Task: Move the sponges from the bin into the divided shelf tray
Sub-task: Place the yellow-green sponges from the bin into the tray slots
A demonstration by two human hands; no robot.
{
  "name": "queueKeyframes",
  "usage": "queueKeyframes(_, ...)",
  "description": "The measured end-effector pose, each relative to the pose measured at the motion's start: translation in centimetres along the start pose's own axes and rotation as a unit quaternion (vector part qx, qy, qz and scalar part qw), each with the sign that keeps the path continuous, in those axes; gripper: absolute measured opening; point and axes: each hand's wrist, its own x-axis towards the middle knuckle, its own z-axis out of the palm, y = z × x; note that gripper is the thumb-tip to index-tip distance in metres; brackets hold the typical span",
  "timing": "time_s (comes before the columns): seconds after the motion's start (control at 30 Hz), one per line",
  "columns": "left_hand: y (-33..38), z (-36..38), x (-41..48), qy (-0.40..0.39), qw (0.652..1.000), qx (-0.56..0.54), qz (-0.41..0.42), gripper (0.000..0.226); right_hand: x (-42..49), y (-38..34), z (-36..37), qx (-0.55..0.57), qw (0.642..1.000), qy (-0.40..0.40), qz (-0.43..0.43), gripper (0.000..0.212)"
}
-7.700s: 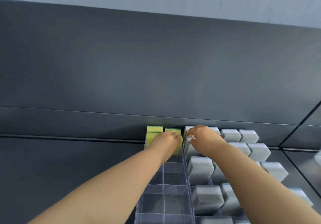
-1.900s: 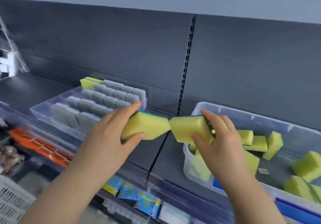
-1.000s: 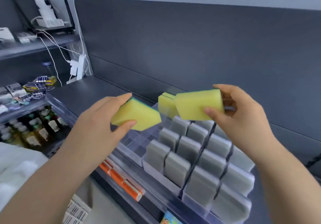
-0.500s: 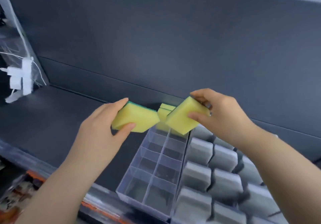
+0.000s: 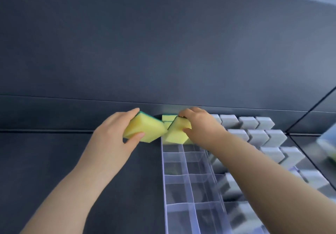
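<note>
Moved forward since a moment ago, our left hand (image 5: pixel 116 139) grips a yellow sponge (image 5: pixel 143 130) just left of the clear divided tray (image 5: pixel 183 179), centre frame, our right hand (image 5: pixel 201 126) pinches a second sponge (image 5: pixel 177 132) over its far compartments, grey sponges (image 5: pixel 254 134) at right.

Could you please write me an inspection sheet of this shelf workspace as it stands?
Surface: dark shelf.
Job's things: clear divided tray, near cells unfilled; stored sponges at its back; bin not in view.
Clutter: grey sponges in rows right of the tray.
Fingers: left hand grips left sponge beside the tray; right hand grips right sponge over the back cells.
Cables: nothing seen.
Surroundings: dark back panel.
</note>
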Motion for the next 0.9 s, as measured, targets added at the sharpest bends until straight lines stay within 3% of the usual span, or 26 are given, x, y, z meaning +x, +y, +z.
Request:
queueKeyframes(0.33,-2.1,0.2,0.7,-0.006,1.000,-0.016,0.007,0.055,1.1,-1.4,1.4,-0.060,0.998,-0.018,0.012,0.042)
queueKeyframes(0.9,-2.9,-0.3,-0.3,0.019,1.000,-0.004,-0.003,0.055,2.0,-2.0,3.0,-0.143,0.987,-0.019,-0.076,0.042)
